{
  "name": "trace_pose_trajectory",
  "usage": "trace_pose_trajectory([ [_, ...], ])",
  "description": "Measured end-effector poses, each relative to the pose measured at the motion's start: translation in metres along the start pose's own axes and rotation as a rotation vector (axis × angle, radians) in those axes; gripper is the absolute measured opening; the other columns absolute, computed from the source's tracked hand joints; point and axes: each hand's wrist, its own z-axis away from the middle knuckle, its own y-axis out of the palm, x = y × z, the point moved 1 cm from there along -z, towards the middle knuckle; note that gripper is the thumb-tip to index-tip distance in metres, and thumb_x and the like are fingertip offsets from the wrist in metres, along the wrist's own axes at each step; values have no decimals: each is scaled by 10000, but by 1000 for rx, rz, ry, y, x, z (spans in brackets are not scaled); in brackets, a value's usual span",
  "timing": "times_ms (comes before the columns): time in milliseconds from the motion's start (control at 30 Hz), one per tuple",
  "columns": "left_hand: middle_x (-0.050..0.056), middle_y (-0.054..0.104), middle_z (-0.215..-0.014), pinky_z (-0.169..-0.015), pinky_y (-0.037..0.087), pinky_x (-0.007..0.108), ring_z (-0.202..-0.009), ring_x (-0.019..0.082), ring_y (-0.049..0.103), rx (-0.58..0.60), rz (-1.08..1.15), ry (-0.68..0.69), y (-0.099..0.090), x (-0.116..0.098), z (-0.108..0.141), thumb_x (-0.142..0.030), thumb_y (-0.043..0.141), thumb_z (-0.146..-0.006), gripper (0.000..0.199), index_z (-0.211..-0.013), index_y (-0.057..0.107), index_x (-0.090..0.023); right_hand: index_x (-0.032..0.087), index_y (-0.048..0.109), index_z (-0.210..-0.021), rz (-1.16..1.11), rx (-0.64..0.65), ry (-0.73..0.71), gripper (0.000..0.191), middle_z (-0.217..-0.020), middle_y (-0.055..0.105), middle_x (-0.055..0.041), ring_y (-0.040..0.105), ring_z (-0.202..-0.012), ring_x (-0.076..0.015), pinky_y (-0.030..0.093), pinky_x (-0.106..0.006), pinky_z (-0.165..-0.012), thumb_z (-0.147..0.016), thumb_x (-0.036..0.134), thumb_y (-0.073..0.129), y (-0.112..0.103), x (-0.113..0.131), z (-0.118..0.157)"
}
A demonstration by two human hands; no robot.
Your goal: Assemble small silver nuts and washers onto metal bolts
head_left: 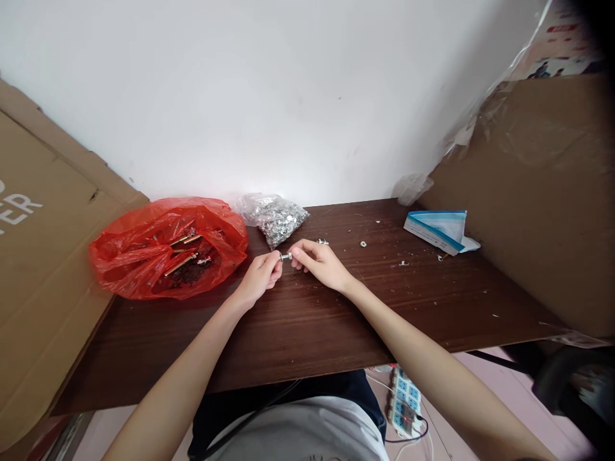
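Observation:
A small silver bolt [287, 257] bridges the gap between my two hands, held just above the dark table. My left hand [259, 279] is closed, its thumb and fingers pinching the bolt's left end. From the other side, the fingertips of my right hand [323, 264] close on the bolt's right end, where a wider part shows. Whether a separate nut or washer sits on it is too small to tell. Just behind my right hand lies another small metal piece [323, 242], partly hidden. A red plastic bag [120, 256] left of my hands lies open, with long brass-coloured bolts [181, 264] inside.
Behind my hands lies a clear bag [283, 221] of small shiny metal parts. A small ring-shaped piece [363, 244] and scraps dot the brown table [307, 339]. A blue-white folded packet [439, 232] lies right. Cardboard [48, 211] flanks the left; a power strip [404, 400] is below.

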Motion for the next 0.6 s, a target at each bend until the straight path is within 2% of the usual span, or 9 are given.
trace_pose_trajectory([
  [100,-76,305,-451,-364,148,155,-368,27,193,-8,-3,5,0,0,0,-375,422,-903,367,-600,385,-173,172,592,-945,9,-8,-13,294,-730,616,-5,556,-647,-126,443,-252,-598,-841,447,591,0,1,0],
  [167,-77,304,-453,-364,149,154,-370,26,195,-6,-17,10,1,0,0,-391,439,-894,372,-598,385,-173,166,592,-847,23,18,-4,285,-716,617,-12,557,-645,-127,447,-256,-607,-866,447,553,1,1,1],
  [267,-77,310,-455,-361,159,153,-374,26,204,-6,-41,23,1,1,1,-424,464,-878,382,-600,383,-175,165,568,-728,12,50,24,387,-671,609,-19,553,-613,-121,454,-261,-609,-924,469,429,2,1,2],
  [433,-86,310,-478,-356,171,152,-382,33,216,-7,-61,66,0,4,0,-482,504,-849,376,-649,408,-179,183,573,-979,-32,6,7,285,-717,610,2,563,-624,-124,459,-257,-594,-844,434,584,2,-3,1],
  [600,-74,398,-524,-373,257,160,-400,46,326,-50,-228,196,-2,5,-1,-474,529,-845,309,-794,521,-169,169,595,-891,11,-45,-16,191,-723,610,-6,552,-630,-123,452,-259,-603,-832,350,589,1,-3,-1],
])
